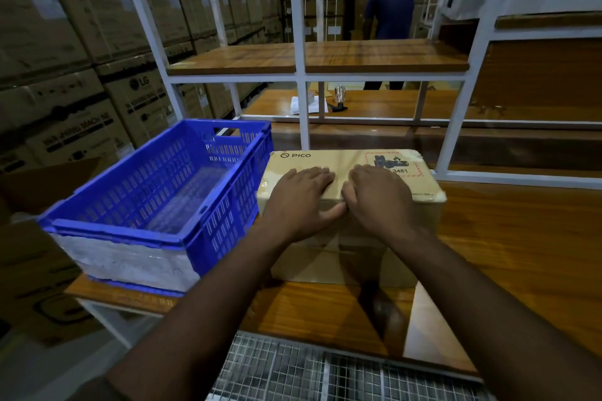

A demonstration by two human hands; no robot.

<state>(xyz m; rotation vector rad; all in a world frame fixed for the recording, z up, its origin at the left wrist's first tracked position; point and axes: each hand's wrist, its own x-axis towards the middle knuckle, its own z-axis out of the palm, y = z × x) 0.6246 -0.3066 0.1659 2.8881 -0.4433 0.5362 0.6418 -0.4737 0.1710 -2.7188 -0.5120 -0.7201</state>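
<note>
Comprises a bare left hand (pixel 298 202) and a bare right hand (pixel 381 202), each on a forearm left uncovered along its whole visible length.

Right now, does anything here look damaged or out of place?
Yes: the cardboard box under the left hand and right hand has scuffed, frayed corners on its right side, where the tape looks ragged. The blue crate beside it looks whole.

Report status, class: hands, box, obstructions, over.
Left hand flat on cardboard box lid. Right hand beside it, fingers bent, grip unclear. Box shut on table. Blue crate close on its left.
</note>
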